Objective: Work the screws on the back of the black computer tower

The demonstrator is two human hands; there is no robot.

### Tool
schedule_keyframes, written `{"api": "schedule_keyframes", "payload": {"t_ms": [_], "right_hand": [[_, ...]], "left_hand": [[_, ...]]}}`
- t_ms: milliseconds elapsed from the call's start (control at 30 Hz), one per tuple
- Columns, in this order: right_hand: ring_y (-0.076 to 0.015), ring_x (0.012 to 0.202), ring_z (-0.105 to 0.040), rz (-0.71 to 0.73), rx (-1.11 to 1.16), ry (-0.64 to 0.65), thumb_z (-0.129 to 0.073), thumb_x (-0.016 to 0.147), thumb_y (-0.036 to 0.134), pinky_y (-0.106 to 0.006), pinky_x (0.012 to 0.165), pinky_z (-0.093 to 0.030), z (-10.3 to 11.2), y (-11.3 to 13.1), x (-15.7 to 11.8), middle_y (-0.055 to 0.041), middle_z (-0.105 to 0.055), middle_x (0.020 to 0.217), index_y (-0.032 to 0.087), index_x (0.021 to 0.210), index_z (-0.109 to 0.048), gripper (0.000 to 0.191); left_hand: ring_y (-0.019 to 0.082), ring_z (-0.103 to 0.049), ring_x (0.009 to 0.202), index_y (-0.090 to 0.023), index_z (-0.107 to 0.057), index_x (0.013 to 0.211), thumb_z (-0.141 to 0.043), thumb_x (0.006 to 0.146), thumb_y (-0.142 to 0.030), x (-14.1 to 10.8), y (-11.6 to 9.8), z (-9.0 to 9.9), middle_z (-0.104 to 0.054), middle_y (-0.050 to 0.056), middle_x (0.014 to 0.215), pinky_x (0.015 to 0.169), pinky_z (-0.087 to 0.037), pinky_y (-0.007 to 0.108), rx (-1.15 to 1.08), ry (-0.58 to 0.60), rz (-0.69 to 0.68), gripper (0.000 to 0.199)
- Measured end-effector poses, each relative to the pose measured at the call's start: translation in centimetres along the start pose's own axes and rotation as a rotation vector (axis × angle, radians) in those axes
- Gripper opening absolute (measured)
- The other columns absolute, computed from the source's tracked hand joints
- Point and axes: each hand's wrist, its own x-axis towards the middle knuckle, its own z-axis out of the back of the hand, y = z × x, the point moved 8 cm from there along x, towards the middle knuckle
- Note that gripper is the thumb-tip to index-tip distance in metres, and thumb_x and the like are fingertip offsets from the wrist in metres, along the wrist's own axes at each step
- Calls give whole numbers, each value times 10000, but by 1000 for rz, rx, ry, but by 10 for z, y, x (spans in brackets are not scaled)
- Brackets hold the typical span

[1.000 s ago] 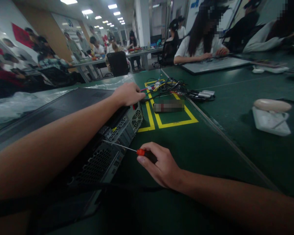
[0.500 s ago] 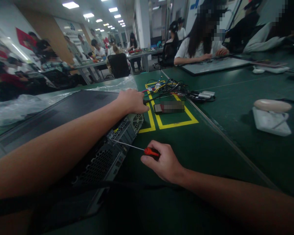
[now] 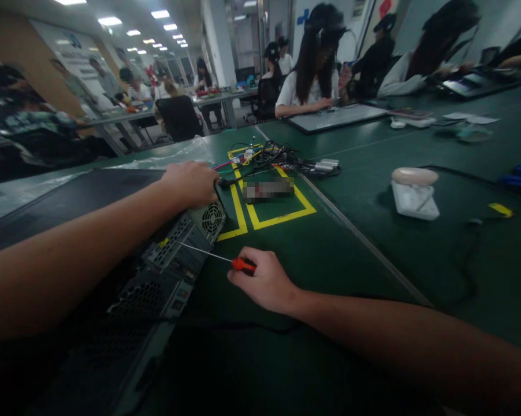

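A dark computer case (image 3: 126, 179) lies on the table at the left, its rear panel with vents, ports and a round fan grille (image 3: 212, 218) turned toward me. My left hand (image 3: 193, 182) grips the case's top edge at the far rear corner, fingers curled over it and partly hidden. Closed around the red and black handle of a screwdriver (image 3: 243, 264) is my right hand (image 3: 264, 280). The thin shaft points left, its tip at the rear panel by the slot covers, near a yellow label (image 3: 163, 242). Whether the tip sits in a screw I cannot tell.
Beyond the case lie a tangle of cables (image 3: 278, 155) and a dark blurred-out object (image 3: 269, 190) within yellow tape. A white block with a beige mouse-shaped top (image 3: 415, 193) stands right. Clear plastic sheeting (image 3: 174, 155) lies behind the case. A co-worker (image 3: 308, 81) sits across the table.
My view has swung right, so everything shifts left in the picture. The screwdriver tip has moved along the rear panel toward the fan grille. My left hand stays on the case corner.
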Motion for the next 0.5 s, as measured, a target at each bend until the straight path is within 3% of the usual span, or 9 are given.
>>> {"api": "schedule_keyframes", "payload": {"t_ms": [267,500], "right_hand": [[-112,656,-490,-17,-1,3,-781,892,195,-267,638,-361,4,-1,-2,71,-541,698,190,816,-628,171],[-123,686,-506,-23,-18,24,-770,921,224,-278,662,-380,2,0,-3,62,-561,727,189,851,-644,148]], "left_hand": [[367,-642,1162,-179,-750,1305,-509,1003,-421,-12,10,-2,-699,198,1329,925,-589,587,17,-12,-58,456],[330,-640,1174,-192,-711,1388,-524,1003,-483,-21,74,-40,-688,149,1323,968,-566,519,63,62,10,517]]}}
